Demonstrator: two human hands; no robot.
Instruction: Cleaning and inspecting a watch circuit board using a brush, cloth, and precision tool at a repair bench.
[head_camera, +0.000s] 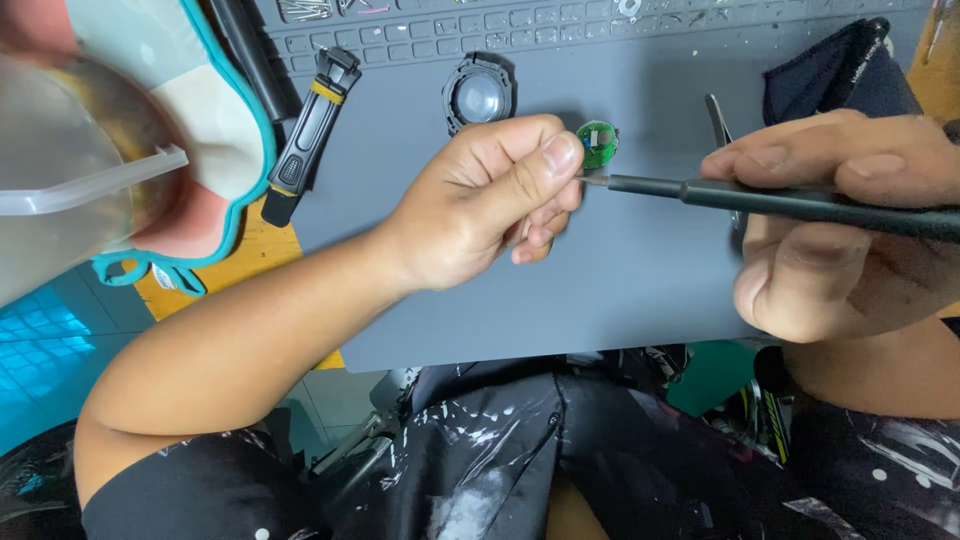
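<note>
The mat (620, 270) looks like matt grey rubber, smooth. The screwdriver (780, 200) has a matt black shaft and a metal tip. The watch case (478, 92) is black plastic with glossy glass.

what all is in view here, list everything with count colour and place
work mat: one, grey, covers the bench under both hands, with moulded trays along its far edge
watch case: one, black with a clear round lens, far centre of the mat
circuit board: one, small, round, green, on the mat just beyond the left thumb
watch strap: one, black with a yellow band, left edge of the mat
screwdriver: one, black, thin, tip pointing at the left hand
dark cloth: one, far right
left hand: curled shut, contents hidden
right hand: closed on the screwdriver
</note>
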